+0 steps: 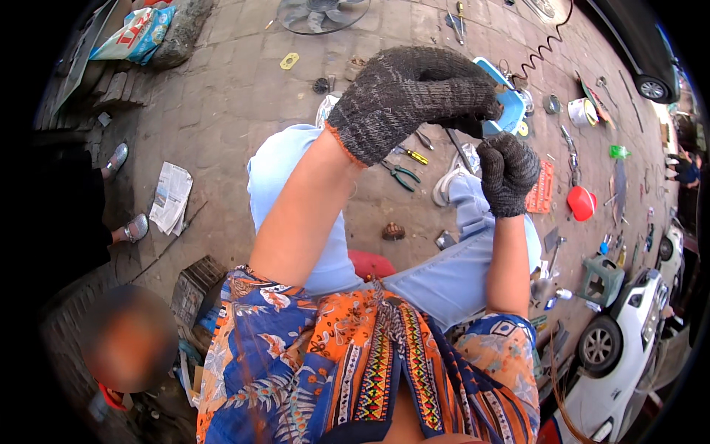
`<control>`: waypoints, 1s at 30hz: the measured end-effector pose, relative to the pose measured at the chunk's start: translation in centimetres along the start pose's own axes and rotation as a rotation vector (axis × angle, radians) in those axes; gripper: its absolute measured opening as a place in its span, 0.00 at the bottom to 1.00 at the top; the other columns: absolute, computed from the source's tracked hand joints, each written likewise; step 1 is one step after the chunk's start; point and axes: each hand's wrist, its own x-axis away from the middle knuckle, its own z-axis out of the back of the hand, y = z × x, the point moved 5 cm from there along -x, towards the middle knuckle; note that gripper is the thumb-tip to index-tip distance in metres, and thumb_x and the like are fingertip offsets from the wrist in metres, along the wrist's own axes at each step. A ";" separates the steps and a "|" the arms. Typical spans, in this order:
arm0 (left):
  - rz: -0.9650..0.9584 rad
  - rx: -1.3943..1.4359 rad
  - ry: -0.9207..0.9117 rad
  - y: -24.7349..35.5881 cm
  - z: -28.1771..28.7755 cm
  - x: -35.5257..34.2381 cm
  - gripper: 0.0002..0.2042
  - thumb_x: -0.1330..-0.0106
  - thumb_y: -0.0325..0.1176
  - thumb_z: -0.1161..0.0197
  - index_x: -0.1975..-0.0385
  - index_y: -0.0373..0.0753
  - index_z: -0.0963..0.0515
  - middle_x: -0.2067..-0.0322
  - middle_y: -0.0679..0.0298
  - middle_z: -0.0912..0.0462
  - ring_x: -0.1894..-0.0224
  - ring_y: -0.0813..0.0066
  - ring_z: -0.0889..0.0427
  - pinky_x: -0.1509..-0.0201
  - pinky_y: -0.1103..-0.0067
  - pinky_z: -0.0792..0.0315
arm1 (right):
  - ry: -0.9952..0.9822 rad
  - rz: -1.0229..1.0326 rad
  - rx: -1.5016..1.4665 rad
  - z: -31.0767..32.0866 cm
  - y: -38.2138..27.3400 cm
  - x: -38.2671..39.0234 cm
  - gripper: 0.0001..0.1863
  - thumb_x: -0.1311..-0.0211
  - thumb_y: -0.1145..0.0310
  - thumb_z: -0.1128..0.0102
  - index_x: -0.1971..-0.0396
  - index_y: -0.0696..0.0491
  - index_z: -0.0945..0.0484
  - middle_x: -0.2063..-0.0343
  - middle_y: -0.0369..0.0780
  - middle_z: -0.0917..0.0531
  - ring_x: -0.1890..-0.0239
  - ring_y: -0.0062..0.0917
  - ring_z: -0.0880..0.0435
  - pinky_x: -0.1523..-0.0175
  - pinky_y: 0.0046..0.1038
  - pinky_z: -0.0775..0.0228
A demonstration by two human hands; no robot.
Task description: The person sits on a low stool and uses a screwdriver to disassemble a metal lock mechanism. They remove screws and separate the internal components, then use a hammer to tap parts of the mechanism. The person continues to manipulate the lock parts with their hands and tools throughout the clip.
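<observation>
Both my hands wear dark grey knitted gloves. My left hand reaches across to the right with its fingers bent together; whatever they hold, if anything, is hidden. Just beyond its fingertips is a light blue tray, partly covered by the glove. My right hand is curled into a fist above my right knee, below the tray. A dark rod slants near this fist; I cannot tell whether it is gripped. On the ground below my left hand lie green-handled pliers and a yellow-handled screwdriver.
A fan wheel lies at the far edge. To the right are a white bucket, an orange plastic rack, a red cap-shaped thing, a green stool and a parked white car. A newspaper and a person's feet are left.
</observation>
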 end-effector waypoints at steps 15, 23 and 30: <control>-0.047 0.104 -0.086 -1.4 -0.6 0.1 0.17 0.39 0.32 0.42 0.52 0.31 0.28 0.58 0.55 0.21 0.56 0.68 0.22 0.52 0.74 0.28 | -0.227 -0.691 -1.027 -4.9 -2.1 1.5 0.13 0.38 0.62 0.47 0.65 0.58 0.24 0.70 0.38 0.21 0.68 0.18 0.24 0.65 0.22 0.31; -0.054 -0.282 -0.051 -0.3 -1.5 0.9 0.10 0.40 0.30 0.41 0.60 0.35 0.23 0.65 0.61 0.19 0.64 0.76 0.21 0.59 0.80 0.27 | -0.133 -0.580 -0.720 -2.7 -1.6 1.6 0.11 0.40 0.64 0.44 0.68 0.57 0.20 0.81 0.34 0.20 0.84 0.11 0.29 0.80 0.14 0.40; -0.154 -0.428 -0.028 -0.7 -1.3 1.3 0.12 0.42 0.31 0.39 0.58 0.38 0.25 0.63 0.57 0.20 0.63 0.67 0.21 0.57 0.77 0.28 | -0.201 -0.728 -0.773 -2.7 -1.9 2.6 0.10 0.39 0.66 0.46 0.68 0.57 0.20 0.80 0.33 0.21 0.83 0.11 0.29 0.80 0.15 0.39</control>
